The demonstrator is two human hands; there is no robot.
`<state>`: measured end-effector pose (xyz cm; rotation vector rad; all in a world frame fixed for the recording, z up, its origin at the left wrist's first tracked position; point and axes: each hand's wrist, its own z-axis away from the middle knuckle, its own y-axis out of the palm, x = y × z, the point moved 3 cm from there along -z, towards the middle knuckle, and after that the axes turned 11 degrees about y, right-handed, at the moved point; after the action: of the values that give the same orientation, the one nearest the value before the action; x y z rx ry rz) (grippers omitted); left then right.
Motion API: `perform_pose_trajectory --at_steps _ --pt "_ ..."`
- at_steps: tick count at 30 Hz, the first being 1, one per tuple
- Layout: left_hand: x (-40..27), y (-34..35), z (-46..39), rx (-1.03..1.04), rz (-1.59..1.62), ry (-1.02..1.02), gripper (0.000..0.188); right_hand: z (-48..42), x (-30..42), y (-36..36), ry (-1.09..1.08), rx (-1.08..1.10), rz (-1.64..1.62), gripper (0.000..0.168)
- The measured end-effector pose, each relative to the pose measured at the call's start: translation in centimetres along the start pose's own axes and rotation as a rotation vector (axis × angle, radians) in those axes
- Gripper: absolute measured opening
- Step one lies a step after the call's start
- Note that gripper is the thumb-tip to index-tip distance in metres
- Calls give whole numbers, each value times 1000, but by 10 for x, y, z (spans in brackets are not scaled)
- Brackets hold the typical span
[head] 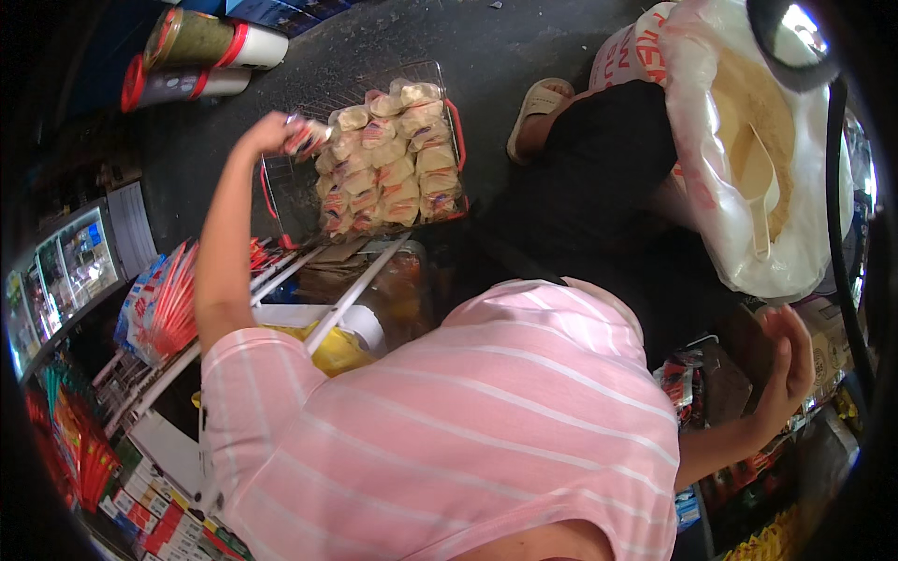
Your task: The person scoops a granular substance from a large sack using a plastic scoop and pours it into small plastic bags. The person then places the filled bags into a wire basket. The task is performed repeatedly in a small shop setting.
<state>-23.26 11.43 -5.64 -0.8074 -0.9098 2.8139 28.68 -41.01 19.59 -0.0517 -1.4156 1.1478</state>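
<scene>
My left hand grips a small clear plastic packet with red and blue print, at the left side of a wire basket with red handles. Several rows of similar packets with pale contents are stacked in the basket; its left part shows bare wire. Out to the right, my right hand holds nothing, its fingers apart. Above that hand stands a big white plastic-lined sack of light brown granules. A white plastic scoop rests on the granules.
Two tubs with red lids lie at the upper left on the dark floor. White rails run beside the basket's near edge. Red-and-blue packs hang at left, and cartons stand near my right hand. A sandalled foot is beyond my lap.
</scene>
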Motion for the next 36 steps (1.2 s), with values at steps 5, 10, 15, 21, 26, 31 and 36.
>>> perform_pose_trajectory --at_steps 5,10,15,21,26,31,36 --pt "138 101 -4 -350 443 -72 24 52 -123 -69 310 -367 -78 32" --pt "171 180 1 -338 525 156 22 115 -272 -103 645 -561 -215 33" --pt "210 198 -39 -165 192 112 31 204 -347 -96 915 -429 213 31" --pt "207 163 -61 215 221 -86 39 208 -368 -24 862 -465 197 22" --pt "177 52 -56 11 201 -272 46 145 -367 42 798 -546 79 23" --pt "47 -33 -76 -236 113 92 48 132 -384 45 885 -489 -102 17" --pt "-167 -7 -67 -398 52 767 38 138 -382 44 671 -341 353 23"
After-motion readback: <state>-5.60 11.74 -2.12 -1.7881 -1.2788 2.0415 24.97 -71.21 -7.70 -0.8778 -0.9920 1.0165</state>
